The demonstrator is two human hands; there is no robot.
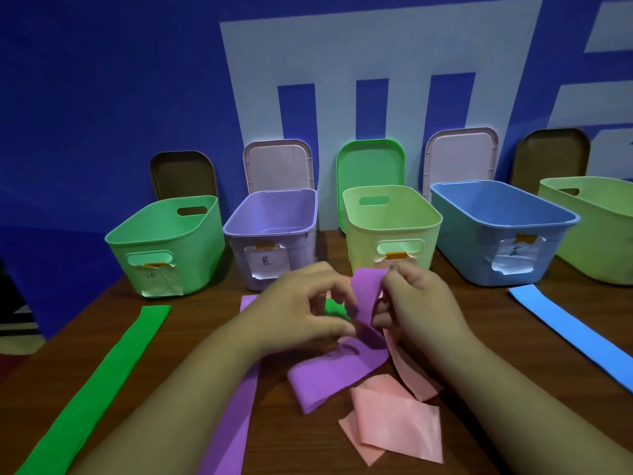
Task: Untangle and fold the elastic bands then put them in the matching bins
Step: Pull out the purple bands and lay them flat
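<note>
Head view: left hand [301, 310] and right hand [419, 303] pinch the purple band [339, 375] in their fingers, tangled with the pink band [394, 426] on the desk [496, 323] before the purple bin [236, 221]. Ease its loop wide (slowly, elastic snaps back), slide pink free, then fold flat

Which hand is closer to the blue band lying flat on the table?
Right. The right hand is left of the blue band, apart from it; the left hand lies farther left, beyond the purple band.
</note>
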